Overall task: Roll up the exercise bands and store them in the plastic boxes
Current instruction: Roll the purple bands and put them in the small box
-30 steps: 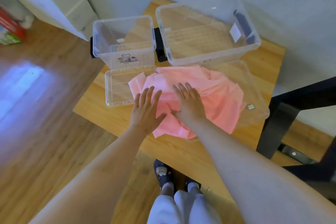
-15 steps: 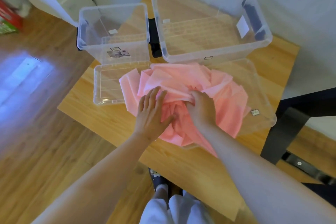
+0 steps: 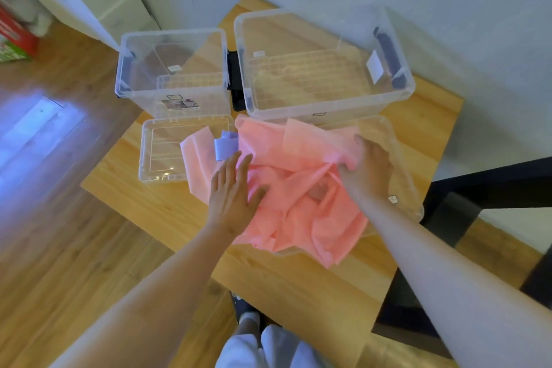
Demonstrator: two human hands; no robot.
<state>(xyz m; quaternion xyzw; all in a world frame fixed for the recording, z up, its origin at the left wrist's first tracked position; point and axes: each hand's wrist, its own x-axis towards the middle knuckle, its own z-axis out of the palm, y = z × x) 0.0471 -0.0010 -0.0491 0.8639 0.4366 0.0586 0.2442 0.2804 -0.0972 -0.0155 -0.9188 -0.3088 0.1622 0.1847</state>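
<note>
Fingers point(image 3: 231, 167) of the left hand point(image 3: 231, 197) lie straight on the crumpled pink exercise band point(image 3: 283, 152) heaped on the wooden bench point(image 3: 167, 212); the right hand point(image 3: 370, 170) grips a fold of it; beyond stand a small clear plastic box point(image 3: 140, 98) and a large clear plastic box point(image 3: 283, 110).

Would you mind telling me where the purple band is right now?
In the head view, the purple band lies on the left part of the pink band, just beyond the left hand and beside the small clear lid.
</note>
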